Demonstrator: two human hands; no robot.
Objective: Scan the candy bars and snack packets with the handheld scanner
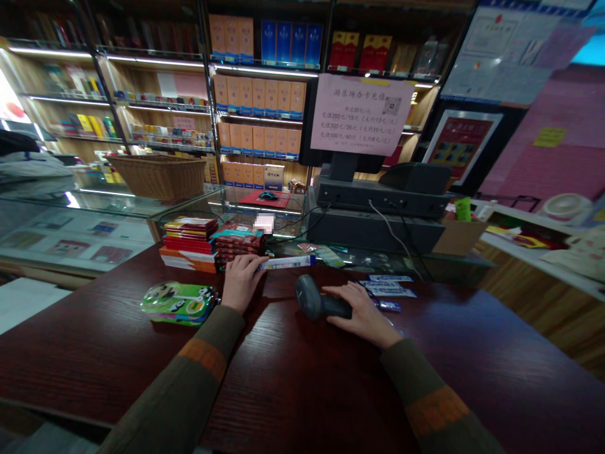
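My left hand is closed on the left end of a long, narrow white-and-blue packet, which points to the right with a barcode-like patch on its side. My right hand is wrapped round a dark handheld barcode scanner, its head facing left below the packet. Several slim blue-and-white packets lie just beyond my right hand. Beside my left wrist is a green panda-print package. Behind my left hand stand a pile of dark red packets and a stack of red, white and orange booklets or boxes.
The brown table meets a glass counter with a dark cash register and a pink paper sign. A wicker basket sits on the left glass case. Boxes fill the shelves behind.
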